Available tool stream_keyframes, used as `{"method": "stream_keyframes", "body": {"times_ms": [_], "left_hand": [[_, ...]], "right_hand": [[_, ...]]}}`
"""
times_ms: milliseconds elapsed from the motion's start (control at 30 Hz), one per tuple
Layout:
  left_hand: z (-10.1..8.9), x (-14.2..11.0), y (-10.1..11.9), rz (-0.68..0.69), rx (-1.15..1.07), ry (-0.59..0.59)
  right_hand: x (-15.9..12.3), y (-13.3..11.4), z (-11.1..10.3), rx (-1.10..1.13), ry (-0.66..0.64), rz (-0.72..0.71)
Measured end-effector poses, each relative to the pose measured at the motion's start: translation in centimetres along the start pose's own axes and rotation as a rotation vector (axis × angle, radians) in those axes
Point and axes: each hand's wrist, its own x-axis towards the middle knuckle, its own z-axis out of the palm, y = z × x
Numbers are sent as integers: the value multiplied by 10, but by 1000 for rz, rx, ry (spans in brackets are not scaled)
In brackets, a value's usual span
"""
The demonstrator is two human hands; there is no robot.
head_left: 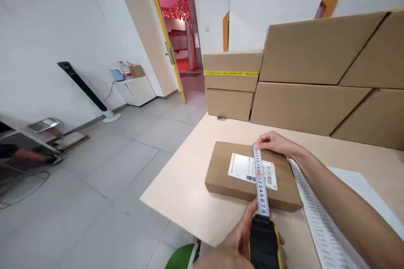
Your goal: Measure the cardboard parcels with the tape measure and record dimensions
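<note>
Two bare hands, set apart at opposite sides of a flat cardboard box [221,168], stretch a tape measure [263,241] across its top on a pale desk [183,195]. The right hand [276,143] pinches the end of the white blade [259,180] at the box's far edge; the left hand [241,233] is clamped around the black-and-yellow case, just beyond the near edge. The box lies inward from the desk's left corner, close to its near edge, with a printed sheet [318,218] to its right and stacked cartons [309,107] along the far side. The blade crosses a shipping label [241,167], its numbers facing up. Good measuring here calls for the tip held exactly level with the far edge, the blade flat, taut and parallel to the box's short sides, since any slant would lengthen the reading. The figure is best read from directly above the near top edge, with the left hand steady and no pressure bending the cardboard.
</note>
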Motion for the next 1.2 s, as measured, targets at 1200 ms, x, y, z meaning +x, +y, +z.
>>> {"method": "stream_keyframes", "body": {"times_ms": [1200], "left_hand": [[1, 16, -7, 79, -392, -143]], "right_hand": [[2, 0, 0, -4, -2, 14]]}}
